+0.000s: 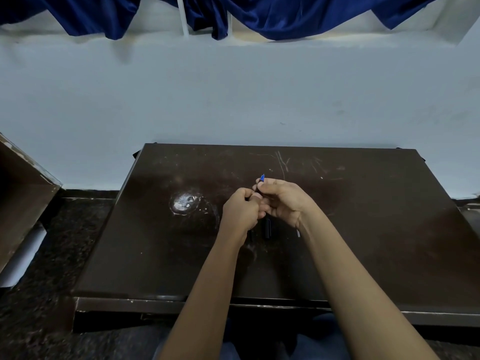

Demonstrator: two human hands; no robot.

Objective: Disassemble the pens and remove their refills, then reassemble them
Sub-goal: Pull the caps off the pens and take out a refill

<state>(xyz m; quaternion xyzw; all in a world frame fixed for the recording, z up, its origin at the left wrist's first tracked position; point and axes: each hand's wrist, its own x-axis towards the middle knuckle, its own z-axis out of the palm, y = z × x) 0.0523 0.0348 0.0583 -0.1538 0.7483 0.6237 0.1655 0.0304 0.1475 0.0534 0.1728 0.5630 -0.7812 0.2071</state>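
Pen: dark slim pen with blue tip (261, 180), long axis slanting away-right.
Left hand (241, 210): grip curled on near end.
Right hand (283, 201): grip pinching tip end.

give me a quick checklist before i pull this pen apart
1. Grip: left hand and right hand both hold the pen above the table: ok.
2. Blue tip sticks out past the right hand's fingers, pointing away: ok.
3. Joint and refill of the held pen: cannot tell, fingers hide the barrel.
4. Black pen part lies flat on the table below the hands: ok.
5. Small silvery piece lies right beside the right wrist and might get nudged: not ok.
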